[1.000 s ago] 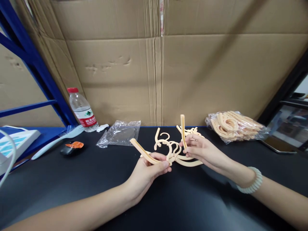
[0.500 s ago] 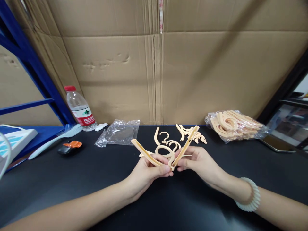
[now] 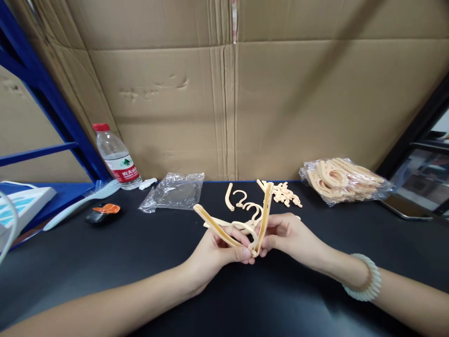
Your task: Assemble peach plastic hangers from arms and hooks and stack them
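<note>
Both hands hold a beige plastic folding hanger [image 3: 218, 231], its two arms raised in a V and its hook curving up between them. My left hand [image 3: 224, 255] is closed around the left arm and pinches the joint at the bottom. My right hand [image 3: 286, 236] is closed on the right arm [image 3: 264, 217] near its lower end. Fingers partly hide the joint. Just behind lie more hanger parts: a curved arm [image 3: 229, 196], a loose hook [image 3: 240, 198] and a heap of small pieces [image 3: 286, 194].
A clear bag of beige hanger parts [image 3: 343, 181] lies at the right. Left of the hands are a crumpled clear bag [image 3: 175, 193], a water bottle [image 3: 119, 159], a pale long-handled brush [image 3: 80, 206] and an orange and black object [image 3: 103, 213]. Cardboard [image 3: 168, 112] stands behind the black table [image 3: 298, 299].
The hanger's right arm has swung inward to nearly upright, narrowing the V. My right hand has shifted slightly with it, and the joint sits a little lower.
</note>
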A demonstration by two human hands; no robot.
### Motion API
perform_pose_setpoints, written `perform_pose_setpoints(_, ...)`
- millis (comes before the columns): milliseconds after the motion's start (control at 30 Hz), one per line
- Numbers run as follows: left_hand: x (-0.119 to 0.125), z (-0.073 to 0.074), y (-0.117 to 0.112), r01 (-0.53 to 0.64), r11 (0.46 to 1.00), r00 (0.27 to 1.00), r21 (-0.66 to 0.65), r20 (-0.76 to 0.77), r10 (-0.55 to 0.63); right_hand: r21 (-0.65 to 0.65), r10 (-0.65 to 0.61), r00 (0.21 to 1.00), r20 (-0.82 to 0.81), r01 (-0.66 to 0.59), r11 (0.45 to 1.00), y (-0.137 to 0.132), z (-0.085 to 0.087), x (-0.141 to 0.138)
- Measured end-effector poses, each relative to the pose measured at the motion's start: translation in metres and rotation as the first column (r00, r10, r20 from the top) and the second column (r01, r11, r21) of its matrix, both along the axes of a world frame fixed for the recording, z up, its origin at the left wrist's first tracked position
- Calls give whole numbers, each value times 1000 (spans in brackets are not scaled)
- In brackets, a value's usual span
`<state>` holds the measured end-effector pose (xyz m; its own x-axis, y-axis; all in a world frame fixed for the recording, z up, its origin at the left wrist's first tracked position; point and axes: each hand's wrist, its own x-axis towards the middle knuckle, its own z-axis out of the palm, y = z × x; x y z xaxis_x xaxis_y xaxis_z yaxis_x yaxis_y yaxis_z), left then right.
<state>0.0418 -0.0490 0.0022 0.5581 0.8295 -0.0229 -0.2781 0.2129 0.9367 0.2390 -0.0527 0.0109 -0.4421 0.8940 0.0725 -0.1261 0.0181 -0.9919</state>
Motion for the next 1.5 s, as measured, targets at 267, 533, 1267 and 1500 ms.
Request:
perform_pose_setpoints(267, 8, 0, -10, -212, 975, 977, 63, -4, 213, 154, -158, 985, -63, 166, 974, -12, -6, -11)
perform_pose_setpoints(533, 9, 7, -12, -262, 964, 964, -36, -60, 260, 136, -200, 978, -50, 205, 969, -6, -10, -13)
perform_pose_setpoints(1267, -53, 31, 70, 514, 581, 711, 631, -692, 121, 334, -38, 529, 848, -478, 812, 23, 31, 81)
perform_pose_setpoints(1500, -50, 33, 62, 645, 201, 643, 737, -666, 378, 349, -86, 482, 872, -489, 799, 27, 27, 81)
